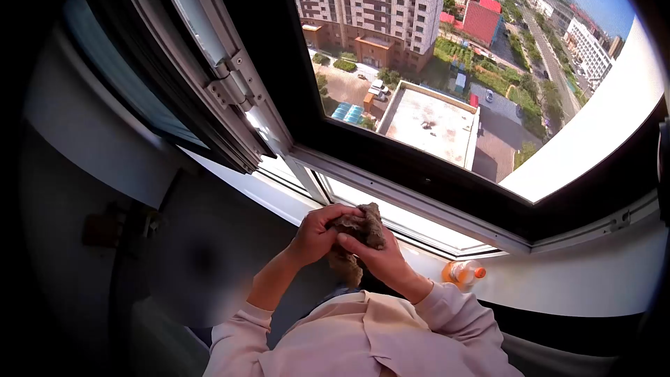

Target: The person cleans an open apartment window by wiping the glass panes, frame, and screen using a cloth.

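A crumpled brown cloth (372,227) is bunched between my two hands, just above the sill at the lower centre of the view. My left hand (315,236) grips it from the left, with its fingers curled over the top. From the right, my right hand (379,255) holds the cloth, its thumb lying across the front. A loose end of the cloth hangs below the hands. Just beyond them is the metal window frame (419,211).
An opened window sash (188,63) stands at the upper left. A bottle of orange liquid (462,273) with an orange cap is on the white sill (558,276), right of my hands. Through the screened window, buildings (377,0) and a road show far below.
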